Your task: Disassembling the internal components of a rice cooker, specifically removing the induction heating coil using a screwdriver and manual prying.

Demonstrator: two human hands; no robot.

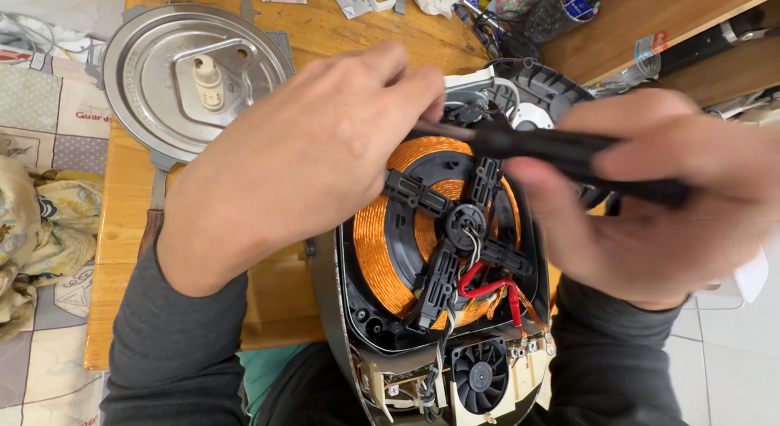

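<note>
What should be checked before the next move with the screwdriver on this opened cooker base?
1. Tool grip: right hand wraps the black screwdriver handle. Ok.
2. Tip guidance: left hand fingertips rest on the shaft near the tip. Ok.
3. Tip seated on a fastener: hidden behind the fingers. Cannot tell.
4. Copper coil free of the tool: the shaft passes above it, no contact visible. Ok.
5. Red wires out of the tool path: they lie below the coil hub, away from the tip. Ok.
6. Base steadied: neither hand visibly grips the housing. Cannot tell.
</note>
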